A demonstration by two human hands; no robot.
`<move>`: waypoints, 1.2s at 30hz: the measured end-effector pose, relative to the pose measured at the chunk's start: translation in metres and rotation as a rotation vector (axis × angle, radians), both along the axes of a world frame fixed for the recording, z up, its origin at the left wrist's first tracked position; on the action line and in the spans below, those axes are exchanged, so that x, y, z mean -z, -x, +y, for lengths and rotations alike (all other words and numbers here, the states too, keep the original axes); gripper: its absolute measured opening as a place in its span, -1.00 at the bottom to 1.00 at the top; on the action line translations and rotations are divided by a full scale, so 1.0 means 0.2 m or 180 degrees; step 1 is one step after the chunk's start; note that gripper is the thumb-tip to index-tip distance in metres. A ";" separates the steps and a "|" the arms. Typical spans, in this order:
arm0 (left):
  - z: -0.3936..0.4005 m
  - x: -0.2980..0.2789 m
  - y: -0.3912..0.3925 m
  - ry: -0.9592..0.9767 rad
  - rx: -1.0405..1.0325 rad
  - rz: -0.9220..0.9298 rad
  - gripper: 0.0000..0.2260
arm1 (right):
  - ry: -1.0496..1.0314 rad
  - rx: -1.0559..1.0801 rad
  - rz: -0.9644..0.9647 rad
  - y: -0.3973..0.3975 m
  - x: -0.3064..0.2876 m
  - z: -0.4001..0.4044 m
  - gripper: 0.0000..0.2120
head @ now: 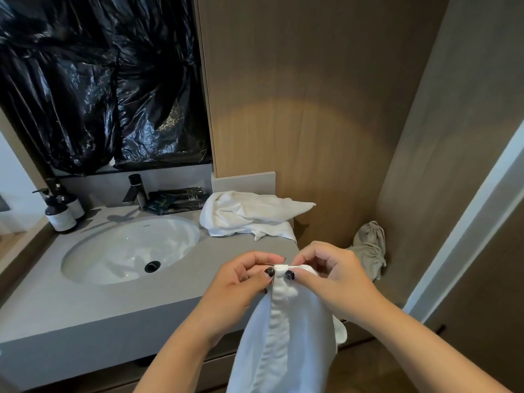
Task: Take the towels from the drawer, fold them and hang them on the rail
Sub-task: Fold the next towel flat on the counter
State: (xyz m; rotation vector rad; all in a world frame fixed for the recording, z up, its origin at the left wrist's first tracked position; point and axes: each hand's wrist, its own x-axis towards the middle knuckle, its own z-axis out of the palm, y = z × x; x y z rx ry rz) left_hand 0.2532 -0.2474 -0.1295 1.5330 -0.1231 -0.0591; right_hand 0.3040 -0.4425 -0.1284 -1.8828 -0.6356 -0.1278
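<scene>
A white towel (286, 336) hangs down in front of me, held at its top edge. My left hand (241, 282) pinches the top hem between thumb and fingers. Right beside it, my right hand (331, 276) pinches the same hem, the two thumbs almost touching. A second white towel (243, 215) lies crumpled on the grey counter (85, 304) to the right of the sink. No drawer or rail can be seen in this view.
A white oval sink (127, 251) with a dark tap (136, 191) sits in the counter. Two dark pump bottles (61, 211) stand at the left, dark sachets behind the tap. Black plastic (99, 80) covers the mirror. A grey drawstring bag (370, 248) lies in the right corner.
</scene>
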 end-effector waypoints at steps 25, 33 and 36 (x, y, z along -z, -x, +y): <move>0.06 -0.18 -0.38 -0.0091 -0.0542 -0.0499 -0.62 | 0.0119 -0.0591 0.1240 -0.08 0.18 0.02 -0.79; 0.24 -0.29 -0.50 0.0111 -0.1325 -0.0696 -0.59 | 0.1884 -0.0583 0.0581 -0.08 0.23 -0.07 -0.73; 0.33 -0.28 -0.54 -0.0076 -0.1544 -0.0619 -0.61 | 0.2874 -0.0278 0.0259 -0.15 0.23 -0.18 -0.79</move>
